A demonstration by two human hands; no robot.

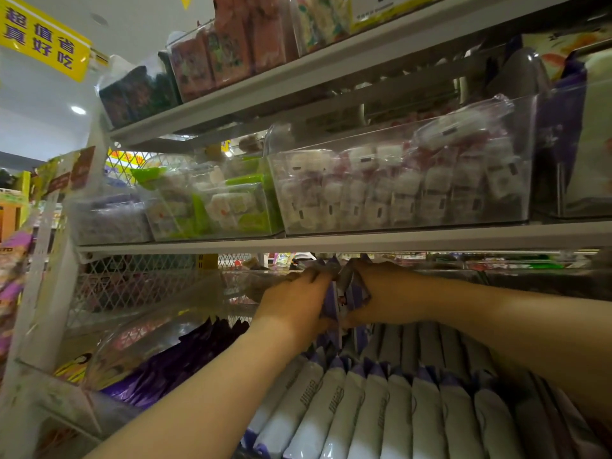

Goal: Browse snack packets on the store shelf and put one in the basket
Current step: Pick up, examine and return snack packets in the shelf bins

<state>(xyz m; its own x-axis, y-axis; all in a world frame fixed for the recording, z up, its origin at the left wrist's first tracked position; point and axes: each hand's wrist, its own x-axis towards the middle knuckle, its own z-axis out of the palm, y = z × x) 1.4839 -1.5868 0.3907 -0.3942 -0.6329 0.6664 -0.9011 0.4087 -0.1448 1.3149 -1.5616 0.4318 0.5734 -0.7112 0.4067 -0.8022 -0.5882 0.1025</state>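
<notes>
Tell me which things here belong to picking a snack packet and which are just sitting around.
In the job: left hand, right hand, purple packet both grip, packet row below it. No basket in view.
Just lying about: green packs, white sweets, yellow sign.

This is a shop, in a snack aisle. The middle shelf is a grey metal board, and the clear plastic bins standing on it hold heaps of small wrapped sweets. Below it, packets of one white-and-purple kind stand in tight rows. Above it, an upper shelf carries more bins of packaged goods. Up and left of it hangs a yellow sign with purple Chinese characters. Below and left of it is a white mesh back panel.
</notes>
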